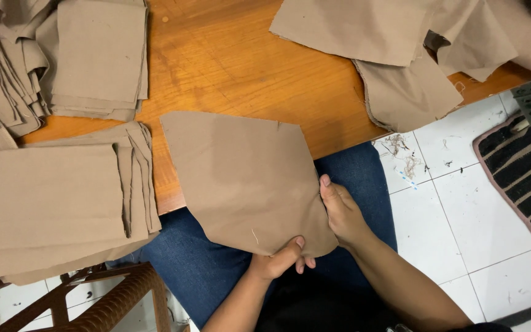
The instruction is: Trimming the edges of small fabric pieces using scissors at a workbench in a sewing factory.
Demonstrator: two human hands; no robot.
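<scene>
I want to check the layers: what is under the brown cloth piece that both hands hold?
Under the cloth piece: the wooden table at its far part, blue jeans nearer. The left hand's fingers under it are mostly covered.

2 hands [278, 258], 1 held cloth piece [247, 178], approx 4 cloth stacks [44, 203].

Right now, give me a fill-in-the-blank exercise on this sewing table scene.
1. Both hands grip one tan fabric piece by its ____ edge.
2. The fabric stacks rest on a ____ table.
3. The person's lap is covered in ____ denim.
4. The floor is laid with white ____.

Missing words: lower; wooden; blue; tiles
</scene>
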